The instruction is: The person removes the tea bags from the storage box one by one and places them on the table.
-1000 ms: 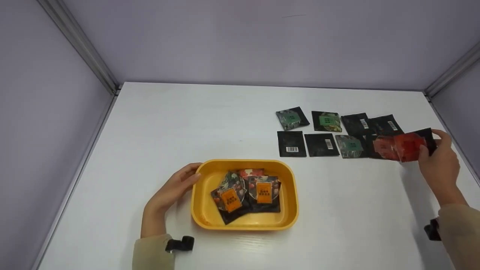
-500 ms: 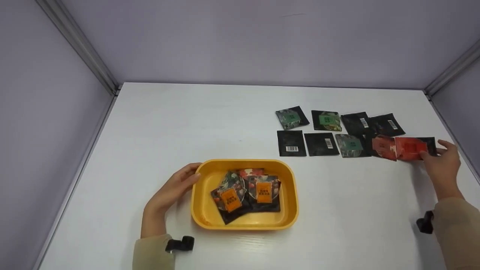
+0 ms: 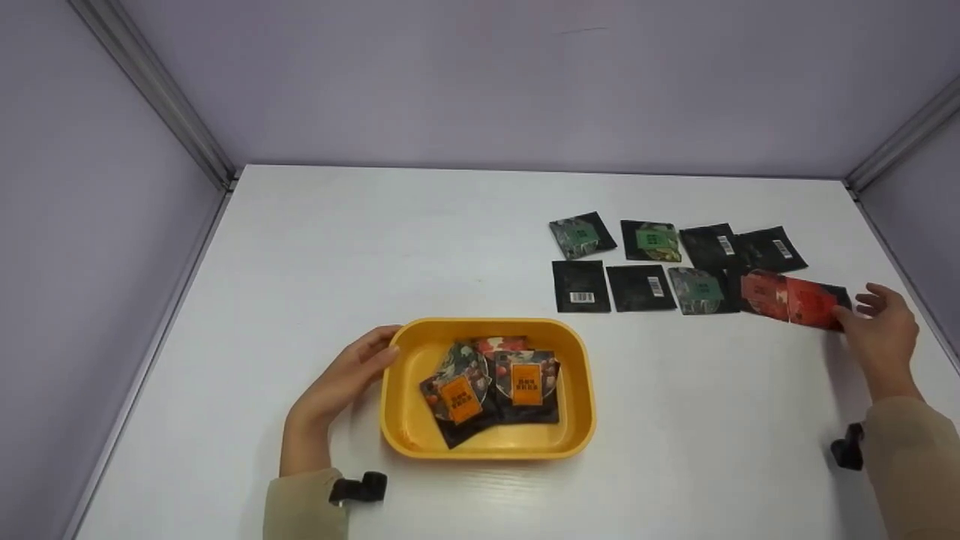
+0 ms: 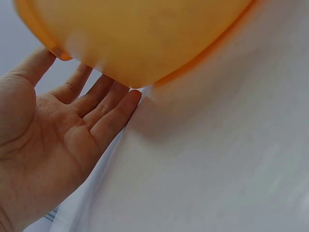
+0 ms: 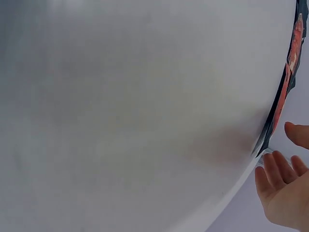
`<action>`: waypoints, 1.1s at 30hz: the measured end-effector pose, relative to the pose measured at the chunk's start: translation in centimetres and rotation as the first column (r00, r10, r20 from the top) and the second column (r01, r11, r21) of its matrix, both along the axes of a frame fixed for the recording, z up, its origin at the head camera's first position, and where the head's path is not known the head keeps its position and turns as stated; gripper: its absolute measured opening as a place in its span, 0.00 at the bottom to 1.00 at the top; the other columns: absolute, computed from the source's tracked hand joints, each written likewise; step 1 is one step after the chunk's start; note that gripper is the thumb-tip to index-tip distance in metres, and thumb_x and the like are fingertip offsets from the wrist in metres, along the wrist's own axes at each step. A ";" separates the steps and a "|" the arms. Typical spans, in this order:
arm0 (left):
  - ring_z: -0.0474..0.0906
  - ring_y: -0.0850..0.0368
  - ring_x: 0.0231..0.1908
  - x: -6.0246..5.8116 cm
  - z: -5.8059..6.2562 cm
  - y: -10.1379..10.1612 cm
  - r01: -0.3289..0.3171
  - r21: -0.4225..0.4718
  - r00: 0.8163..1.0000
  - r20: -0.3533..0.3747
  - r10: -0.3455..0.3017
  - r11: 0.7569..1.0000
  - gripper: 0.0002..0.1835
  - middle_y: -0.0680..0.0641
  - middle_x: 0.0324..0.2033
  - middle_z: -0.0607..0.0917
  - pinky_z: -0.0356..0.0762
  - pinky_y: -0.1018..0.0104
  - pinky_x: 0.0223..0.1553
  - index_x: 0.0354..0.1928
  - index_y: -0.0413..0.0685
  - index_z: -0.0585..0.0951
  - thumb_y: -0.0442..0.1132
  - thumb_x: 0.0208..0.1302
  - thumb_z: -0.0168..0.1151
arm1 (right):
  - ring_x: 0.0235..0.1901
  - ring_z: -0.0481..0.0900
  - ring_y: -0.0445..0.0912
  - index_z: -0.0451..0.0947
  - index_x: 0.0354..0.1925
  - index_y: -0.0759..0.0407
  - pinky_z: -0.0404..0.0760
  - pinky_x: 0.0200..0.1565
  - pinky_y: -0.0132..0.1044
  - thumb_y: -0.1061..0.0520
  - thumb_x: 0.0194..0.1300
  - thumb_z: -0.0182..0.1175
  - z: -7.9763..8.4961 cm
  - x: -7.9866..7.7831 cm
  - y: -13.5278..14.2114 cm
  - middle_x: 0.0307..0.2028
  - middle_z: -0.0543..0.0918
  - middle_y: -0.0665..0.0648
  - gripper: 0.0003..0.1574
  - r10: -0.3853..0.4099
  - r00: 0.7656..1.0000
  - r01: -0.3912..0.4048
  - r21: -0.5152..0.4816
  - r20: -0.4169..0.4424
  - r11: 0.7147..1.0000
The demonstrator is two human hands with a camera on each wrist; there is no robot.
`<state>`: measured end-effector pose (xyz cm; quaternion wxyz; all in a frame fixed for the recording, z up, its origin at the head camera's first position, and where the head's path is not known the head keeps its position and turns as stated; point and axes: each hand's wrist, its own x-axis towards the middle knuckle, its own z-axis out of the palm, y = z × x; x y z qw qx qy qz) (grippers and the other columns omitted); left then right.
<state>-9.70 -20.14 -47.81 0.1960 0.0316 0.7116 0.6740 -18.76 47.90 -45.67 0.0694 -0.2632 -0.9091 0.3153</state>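
So in the head view the left hand (image 3: pixel 345 379) hooks its thumb over the yellow tray (image 3: pixel 487 454) rim, probably to steady it on the table (image 3: pixel 315 262). The right hand (image 3: pixel 881 326) is at the outer end of a red packet (image 3: pixel 814 306), which ends the front row, seemingly lined up there. Left wrist: fingers against the tray's outside. Right wrist: thumb and fingers apart, apparently pinching nothing.

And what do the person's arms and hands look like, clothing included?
The left sleeve and right sleeve are beige, each with a small black wrist device beside it. The left hand and right hand wear no gloves.
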 end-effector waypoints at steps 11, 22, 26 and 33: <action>0.72 0.52 0.62 0.0 0.1 0.2 -0.010 -0.011 1.000 0.011 0.010 1.000 0.27 0.47 0.62 0.76 0.67 0.56 0.66 0.66 0.48 0.71 0.52 0.72 0.58 | 0.56 0.71 0.43 0.62 0.72 0.58 0.71 0.63 0.34 0.55 0.74 0.53 0.7 0.3 -2.5 0.63 0.73 0.64 0.32 0.064 0.987 -0.070 -0.037 -0.149 0.997; 0.71 0.52 0.63 0.0 0.1 0.3 -0.019 -0.025 1.000 0.006 0.019 1.000 0.27 0.47 0.63 0.76 0.65 0.54 0.67 0.67 0.48 0.71 0.51 0.72 0.58 | 0.40 0.76 0.30 0.75 0.58 0.66 0.72 0.41 0.17 0.65 0.66 0.63 1.5 1.6 -8.1 0.42 0.80 0.40 0.22 0.328 0.830 -0.362 0.010 -0.451 0.932; 0.71 0.52 0.63 0.0 0.1 0.2 -0.013 -0.020 1.000 0.003 0.013 1.000 0.26 0.47 0.63 0.76 0.65 0.54 0.67 0.67 0.47 0.71 0.49 0.73 0.58 | 0.40 0.76 0.30 0.76 0.57 0.67 0.71 0.41 0.18 0.66 0.66 0.64 2.1 2.0 -10.0 0.42 0.83 0.46 0.21 0.416 0.782 -0.450 0.041 -0.464 0.892; 0.72 0.52 0.62 0.0 0.2 0.1 -0.001 -0.005 1.000 -0.015 0.001 1.000 0.26 0.46 0.63 0.76 0.66 0.56 0.67 0.67 0.46 0.70 0.49 0.73 0.57 | 0.39 0.74 0.33 0.79 0.52 0.66 0.71 0.41 0.16 0.72 0.60 0.66 3.5 2.6 -13.7 0.44 0.83 0.62 0.21 0.567 0.686 -0.574 0.139 -0.455 0.807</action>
